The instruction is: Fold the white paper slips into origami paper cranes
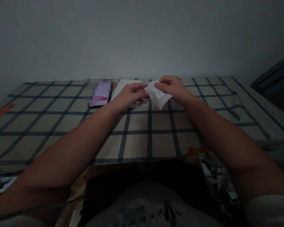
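Note:
A crumpled, partly folded sheet of white paper [159, 96] is held just above the checked tablecloth, with faint print on its face. Thumb and fingers of my right hand [176, 88] pinch its upper right part. My left hand [132, 93] has the paper's left edge at its curled fingertips and thumb. Behind my left hand lies a flat white printed sheet [123, 86], partly covered by that hand. To the left of the sheet is a phone [101, 93] with a lit, pale purple screen, partly blurred out.
The checked cloth [137, 138] covers the table up to a plain wall [142, 41]. An orange patch [1, 111] shows at the left, and another orange thing [196, 150] at the front edge. A dark slatted object [276, 78] stands at the right.

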A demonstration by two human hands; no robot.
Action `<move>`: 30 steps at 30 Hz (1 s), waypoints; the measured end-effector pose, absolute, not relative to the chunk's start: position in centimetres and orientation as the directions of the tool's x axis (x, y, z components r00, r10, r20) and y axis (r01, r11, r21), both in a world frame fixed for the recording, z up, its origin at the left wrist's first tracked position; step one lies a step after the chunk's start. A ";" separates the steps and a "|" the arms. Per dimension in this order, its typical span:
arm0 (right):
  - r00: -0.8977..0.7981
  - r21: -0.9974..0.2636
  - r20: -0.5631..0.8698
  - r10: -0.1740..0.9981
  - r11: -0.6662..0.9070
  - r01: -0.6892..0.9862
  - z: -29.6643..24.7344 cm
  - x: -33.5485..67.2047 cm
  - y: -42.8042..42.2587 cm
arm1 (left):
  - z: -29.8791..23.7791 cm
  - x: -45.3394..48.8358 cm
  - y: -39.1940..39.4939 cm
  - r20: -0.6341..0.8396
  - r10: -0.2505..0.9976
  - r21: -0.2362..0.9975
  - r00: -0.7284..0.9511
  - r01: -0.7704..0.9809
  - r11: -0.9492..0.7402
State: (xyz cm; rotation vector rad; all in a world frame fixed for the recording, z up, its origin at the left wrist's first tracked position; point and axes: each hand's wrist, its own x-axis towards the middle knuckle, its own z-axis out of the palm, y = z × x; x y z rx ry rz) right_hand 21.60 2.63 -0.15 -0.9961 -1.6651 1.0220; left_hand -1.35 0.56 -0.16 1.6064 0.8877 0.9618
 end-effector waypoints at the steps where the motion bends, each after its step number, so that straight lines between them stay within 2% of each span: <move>1: -0.258 -0.926 0.286 0.923 0.336 0.174 -0.2 21.6 2.6 | -0.2 -1.3 0.5 0.159 0.894 0.975 0.419 0.076 -0.209; 16: -0.258 -0.890 0.349 0.901 0.405 0.211 -0.3 21.7 3.0 | -1.0 -1.4 1.2 0.189 0.880 0.970 0.436 0.058 -0.237; 23: -0.247 -0.897 0.339 0.908 0.391 0.205 -0.2 21.5 2.8 | -0.7 -1.4 0.9 0.203 0.885 0.966 0.420 0.060 -0.250; 30: -0.308 -0.898 0.319 0.896 0.389 0.204 -0.5 21.6 2.7 | -0.2 -1.1 0.9 0.132 0.936 0.988 0.327 0.028 -0.149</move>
